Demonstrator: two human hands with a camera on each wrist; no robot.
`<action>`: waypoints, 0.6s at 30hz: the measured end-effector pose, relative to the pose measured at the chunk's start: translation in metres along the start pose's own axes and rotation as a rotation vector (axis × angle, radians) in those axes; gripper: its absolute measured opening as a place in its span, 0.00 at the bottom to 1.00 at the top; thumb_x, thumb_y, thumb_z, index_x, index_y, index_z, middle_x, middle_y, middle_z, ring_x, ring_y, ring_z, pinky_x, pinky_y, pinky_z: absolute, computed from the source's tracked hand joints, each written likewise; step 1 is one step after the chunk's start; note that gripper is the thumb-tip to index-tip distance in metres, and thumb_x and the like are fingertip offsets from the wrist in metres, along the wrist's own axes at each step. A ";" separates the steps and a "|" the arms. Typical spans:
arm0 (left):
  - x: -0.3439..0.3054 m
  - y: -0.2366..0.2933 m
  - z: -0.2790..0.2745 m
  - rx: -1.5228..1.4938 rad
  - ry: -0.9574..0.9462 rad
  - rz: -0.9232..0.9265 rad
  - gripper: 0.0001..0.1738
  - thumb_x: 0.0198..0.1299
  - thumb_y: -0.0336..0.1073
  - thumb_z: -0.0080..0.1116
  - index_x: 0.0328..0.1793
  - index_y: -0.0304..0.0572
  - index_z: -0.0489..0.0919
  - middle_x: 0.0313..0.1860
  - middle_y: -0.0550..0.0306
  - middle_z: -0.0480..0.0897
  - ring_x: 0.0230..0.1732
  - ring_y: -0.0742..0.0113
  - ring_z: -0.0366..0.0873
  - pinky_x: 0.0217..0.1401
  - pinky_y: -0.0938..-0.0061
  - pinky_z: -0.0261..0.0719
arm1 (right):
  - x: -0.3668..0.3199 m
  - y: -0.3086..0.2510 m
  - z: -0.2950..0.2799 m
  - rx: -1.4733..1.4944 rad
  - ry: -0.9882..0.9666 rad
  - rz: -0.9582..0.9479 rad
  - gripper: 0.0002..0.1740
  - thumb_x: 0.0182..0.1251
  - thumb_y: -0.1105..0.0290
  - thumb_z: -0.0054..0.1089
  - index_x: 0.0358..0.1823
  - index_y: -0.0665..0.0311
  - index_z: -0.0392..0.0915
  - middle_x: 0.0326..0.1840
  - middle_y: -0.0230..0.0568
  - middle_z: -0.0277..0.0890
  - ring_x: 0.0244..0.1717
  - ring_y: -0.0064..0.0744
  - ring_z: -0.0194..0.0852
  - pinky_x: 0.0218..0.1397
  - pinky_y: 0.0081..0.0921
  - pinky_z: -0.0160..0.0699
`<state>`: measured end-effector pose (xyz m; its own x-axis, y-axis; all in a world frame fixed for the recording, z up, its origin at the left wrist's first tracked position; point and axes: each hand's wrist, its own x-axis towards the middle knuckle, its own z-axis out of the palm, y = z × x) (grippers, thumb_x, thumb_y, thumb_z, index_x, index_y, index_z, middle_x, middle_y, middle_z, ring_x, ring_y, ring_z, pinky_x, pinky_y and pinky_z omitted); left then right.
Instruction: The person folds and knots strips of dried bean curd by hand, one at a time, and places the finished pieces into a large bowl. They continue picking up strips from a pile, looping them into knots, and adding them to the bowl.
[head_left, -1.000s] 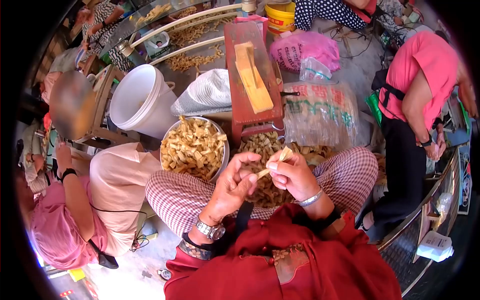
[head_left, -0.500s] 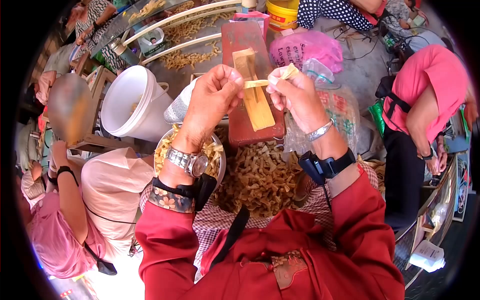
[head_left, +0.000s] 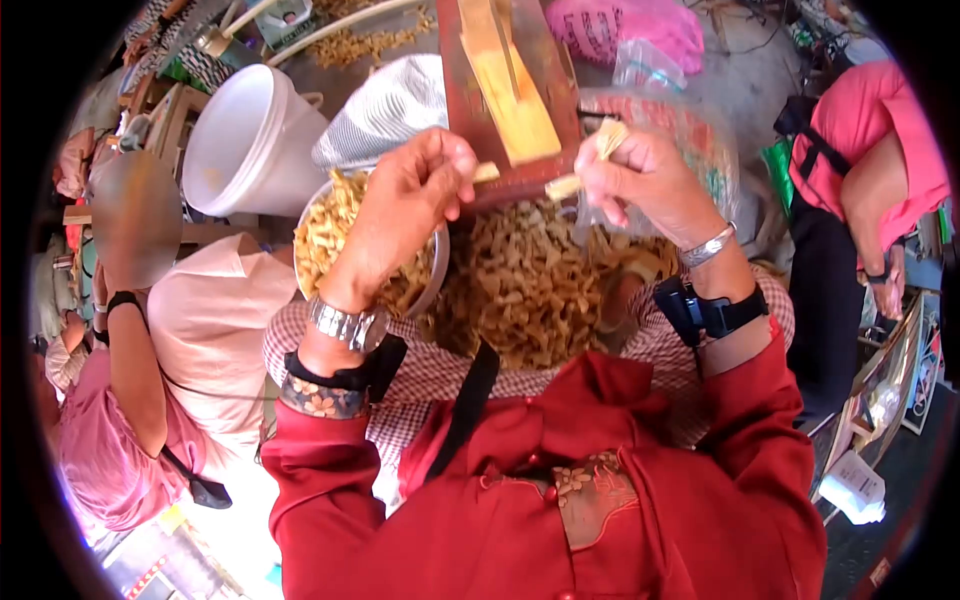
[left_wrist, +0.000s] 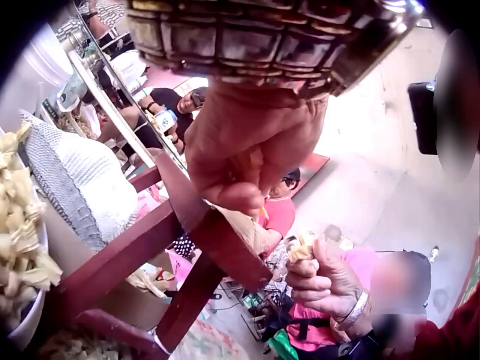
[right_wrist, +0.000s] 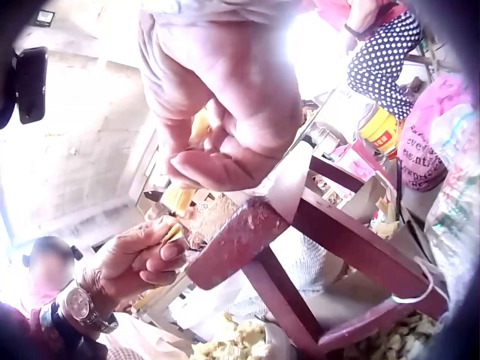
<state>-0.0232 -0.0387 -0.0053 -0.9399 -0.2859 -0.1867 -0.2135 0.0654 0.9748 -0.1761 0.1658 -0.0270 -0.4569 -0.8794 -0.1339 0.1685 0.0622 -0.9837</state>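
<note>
My left hand (head_left: 415, 190) pinches a short pale yellow strip (head_left: 486, 172) between thumb and fingers, its end poking out to the right. Across a gap, my right hand (head_left: 655, 185) holds another yellow strip (head_left: 563, 187), with a frayed, fanned-out bundle (head_left: 610, 135) standing above the fingers. Both hands are raised over the near end of a red wooden bench (head_left: 470, 110). On the bench lies a yellow wooden board (head_left: 525, 125) with a lengthwise bar. Below the hands spreads a heap of cut yellowish pieces (head_left: 530, 290).
A metal bowl (head_left: 441, 262) full of similar pieces stands left of the heap, near a white bucket (head_left: 290, 150) and a striped cloth sack (head_left: 390, 110). Right of the bench lies a clear printed plastic bag (head_left: 715, 170). People sit close on both sides.
Both hands rose from the lap to the bench, the strip then stretched between them. Now the hands have drawn apart, each with a piece. The head view has tilted down.
</note>
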 end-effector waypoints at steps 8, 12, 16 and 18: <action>-0.051 -0.073 0.009 0.824 0.130 0.268 0.11 0.60 0.28 0.56 0.49 0.33 0.75 0.41 0.42 0.80 0.43 0.45 0.79 0.44 0.63 0.77 | -0.027 0.082 -0.041 -0.344 -0.030 0.483 0.15 0.68 0.59 0.56 0.36 0.67 0.77 0.26 0.38 0.78 0.20 0.24 0.78 0.19 0.20 0.77; -0.054 -0.077 0.019 0.513 0.036 0.032 0.12 0.61 0.28 0.56 0.49 0.32 0.76 0.39 0.41 0.81 0.41 0.45 0.80 0.43 0.65 0.76 | -0.050 0.143 -0.079 -0.510 0.048 0.761 0.12 0.67 0.63 0.54 0.35 0.66 0.77 0.26 0.36 0.78 0.20 0.27 0.78 0.19 0.24 0.78; -0.050 -0.075 0.023 0.533 -0.057 0.072 0.10 0.62 0.28 0.55 0.48 0.32 0.76 0.36 0.40 0.81 0.39 0.46 0.80 0.42 0.66 0.77 | -0.064 0.178 -0.090 -0.630 0.090 0.920 0.07 0.64 0.73 0.49 0.32 0.63 0.77 0.26 0.34 0.78 0.23 0.28 0.79 0.24 0.25 0.79; -0.046 -0.080 0.020 0.519 -0.054 0.056 0.11 0.62 0.28 0.55 0.49 0.32 0.76 0.36 0.40 0.81 0.38 0.46 0.81 0.41 0.65 0.77 | -0.064 0.203 -0.093 -0.671 0.104 0.906 0.07 0.62 0.75 0.48 0.30 0.62 0.77 0.26 0.34 0.78 0.22 0.29 0.79 0.25 0.26 0.80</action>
<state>0.0318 -0.0112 -0.0769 -0.9630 -0.2201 -0.1556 -0.2541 0.5482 0.7968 -0.1936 0.2784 -0.2288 -0.4810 -0.3399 -0.8082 -0.0140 0.9247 -0.3805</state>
